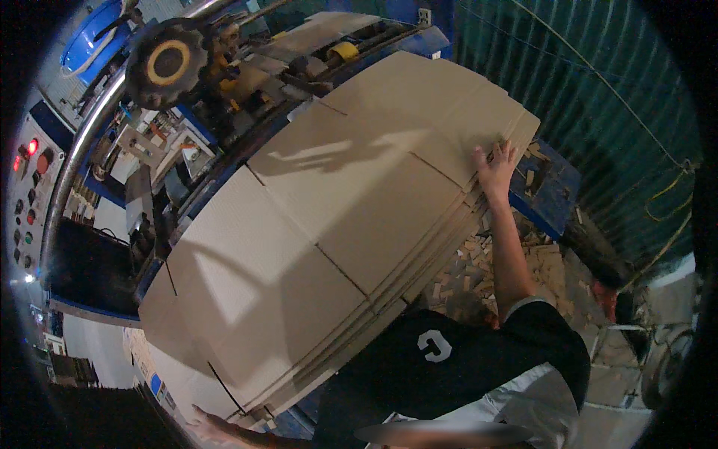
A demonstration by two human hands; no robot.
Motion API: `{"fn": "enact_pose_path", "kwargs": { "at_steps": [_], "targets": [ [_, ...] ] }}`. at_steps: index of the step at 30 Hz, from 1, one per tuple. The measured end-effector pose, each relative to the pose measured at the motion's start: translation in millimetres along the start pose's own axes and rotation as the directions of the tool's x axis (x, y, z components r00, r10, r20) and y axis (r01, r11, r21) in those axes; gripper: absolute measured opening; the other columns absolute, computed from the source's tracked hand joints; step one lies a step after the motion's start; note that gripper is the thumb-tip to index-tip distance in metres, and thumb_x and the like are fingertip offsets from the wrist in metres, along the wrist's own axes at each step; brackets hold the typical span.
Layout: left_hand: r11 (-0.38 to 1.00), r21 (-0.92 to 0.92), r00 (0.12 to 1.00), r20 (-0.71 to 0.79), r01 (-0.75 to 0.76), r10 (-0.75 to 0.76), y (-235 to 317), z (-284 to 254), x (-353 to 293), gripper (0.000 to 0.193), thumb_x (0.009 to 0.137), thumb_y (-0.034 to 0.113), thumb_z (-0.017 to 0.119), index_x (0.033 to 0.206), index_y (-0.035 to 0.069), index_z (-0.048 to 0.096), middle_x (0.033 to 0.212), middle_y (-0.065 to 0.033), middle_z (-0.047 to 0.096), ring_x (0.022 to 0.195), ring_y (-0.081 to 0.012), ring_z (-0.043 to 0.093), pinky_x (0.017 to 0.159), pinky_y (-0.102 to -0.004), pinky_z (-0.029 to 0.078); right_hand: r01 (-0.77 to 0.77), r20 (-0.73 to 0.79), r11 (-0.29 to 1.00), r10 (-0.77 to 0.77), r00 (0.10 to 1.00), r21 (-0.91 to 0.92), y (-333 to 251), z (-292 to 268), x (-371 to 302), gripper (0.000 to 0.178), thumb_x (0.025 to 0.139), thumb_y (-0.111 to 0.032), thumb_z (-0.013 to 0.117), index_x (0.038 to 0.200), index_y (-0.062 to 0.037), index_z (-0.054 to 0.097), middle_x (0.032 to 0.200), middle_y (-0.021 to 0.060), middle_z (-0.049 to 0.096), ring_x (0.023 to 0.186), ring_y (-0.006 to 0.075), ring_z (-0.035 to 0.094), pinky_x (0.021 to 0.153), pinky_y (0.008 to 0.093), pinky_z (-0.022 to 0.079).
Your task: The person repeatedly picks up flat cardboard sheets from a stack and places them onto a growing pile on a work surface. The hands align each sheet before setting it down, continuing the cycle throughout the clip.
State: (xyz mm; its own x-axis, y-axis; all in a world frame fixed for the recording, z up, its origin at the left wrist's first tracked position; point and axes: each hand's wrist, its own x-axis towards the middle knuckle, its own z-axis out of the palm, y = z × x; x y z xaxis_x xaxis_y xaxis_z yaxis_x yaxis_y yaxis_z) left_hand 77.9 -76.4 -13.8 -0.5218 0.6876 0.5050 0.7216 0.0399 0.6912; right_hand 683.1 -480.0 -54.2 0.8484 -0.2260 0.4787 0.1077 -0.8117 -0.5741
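A stack of flat brown cardboard sheets (359, 194), slotted and creased like unfolded box blanks, lies slantwise in front of me along a machine. My right hand (496, 168) rests on the far right end of the stack, its fingers spread over the edge of the sheets. Down at the lower left, my left hand (212, 426) is at the stack's near left corner, with its fingers stretched out along the edge. That hand is dim and partly cut by the picture's dark rim. Neither hand is wrapped round anything.
Behind the stack stands a blue machine with a black handwheel (167, 63) and a curved metal rail (90, 123). A control panel (30, 194) with lit red lamps is at left. Cardboard scraps (479, 262) litter the floor beside a blue metal plate (550, 191). A green corrugated wall (583, 82) rises at right.
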Motion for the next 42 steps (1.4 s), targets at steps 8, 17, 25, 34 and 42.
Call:
{"fn": "enact_pose_path", "kwargs": {
  "at_steps": [8, 17, 25, 34, 42],
  "targets": [
    [0.078, -0.978, 0.914, 0.151, 0.194, -0.378, -46, -28, 63, 0.039, 0.088, 0.029, 0.05, 0.108, -0.005, 0.051, 0.11, -0.0191, 0.054, 0.101, -0.03, 0.05, 0.088, -0.0407, 0.042, -0.273, 0.215, 0.205, 0.268, 0.939, 0.94, -14, -17, 20, 0.053, 0.082, -0.023, 0.06, 0.125, 0.0024, 0.041, 0.119, 0.0114, 0.05, 0.108, 0.0211, 0.048, 0.092, 0.0326, 0.036],
    [0.312, -0.803, 0.854, 0.517, 0.508, -0.058, -33, -3, 64, 0.044, 0.087, 0.022, 0.054, 0.123, -0.001, 0.044, 0.117, -0.0142, 0.054, 0.105, -0.0221, 0.053, 0.09, -0.0327, 0.043, -0.212, 0.225, 0.209, -0.042, 0.973, 0.955, -63, -72, 71, 0.041, 0.081, 0.004, 0.047, 0.122, -0.0027, 0.044, 0.113, 0.006, 0.053, 0.096, 0.0191, 0.053, 0.083, 0.0309, 0.045],
    [0.829, -0.559, 0.954, 0.256, 0.016, 0.155, 22, -52, -41, 0.018, 0.082, 0.008, 0.063, 0.097, 0.003, 0.054, 0.099, -0.0087, 0.058, 0.09, -0.018, 0.05, 0.08, -0.0327, 0.042, 0.555, 0.179, 0.638, -0.727, 0.663, 0.534, -63, -155, -105, 0.033, 0.074, -0.008, 0.061, 0.106, -0.0043, 0.06, 0.102, 0.014, 0.062, 0.098, 0.0279, 0.058, 0.082, 0.0415, 0.046],
    [0.447, -0.545, 0.032, 0.609, -0.71, 0.792, 113, -51, -106, 0.043, 0.075, 0.009, 0.053, 0.116, 0.017, 0.06, 0.129, -0.0112, 0.049, 0.122, -0.0341, 0.042, 0.103, -0.0433, 0.031, 0.752, 0.288, 0.144, -0.955, -0.063, 0.643, -98, -118, -115, 0.028, 0.075, -0.009, 0.061, 0.102, -0.0165, 0.064, 0.119, 0.0031, 0.057, 0.112, 0.0253, 0.052, 0.096, 0.0434, 0.039],
    [0.352, -0.558, -0.04, 0.571, -0.752, 0.82, 124, -21, -95, 0.047, 0.078, 0.012, 0.048, 0.124, 0.017, 0.054, 0.135, -0.0113, 0.042, 0.124, -0.0326, 0.039, 0.104, -0.0474, 0.029, 0.747, 0.43, 0.215, -0.897, -0.104, 0.63, -102, -62, -72, 0.05, 0.072, -0.031, 0.066, 0.118, -0.0142, 0.057, 0.134, 0.0065, 0.043, 0.127, 0.0265, 0.036, 0.103, 0.0425, 0.03]
  ]
}}
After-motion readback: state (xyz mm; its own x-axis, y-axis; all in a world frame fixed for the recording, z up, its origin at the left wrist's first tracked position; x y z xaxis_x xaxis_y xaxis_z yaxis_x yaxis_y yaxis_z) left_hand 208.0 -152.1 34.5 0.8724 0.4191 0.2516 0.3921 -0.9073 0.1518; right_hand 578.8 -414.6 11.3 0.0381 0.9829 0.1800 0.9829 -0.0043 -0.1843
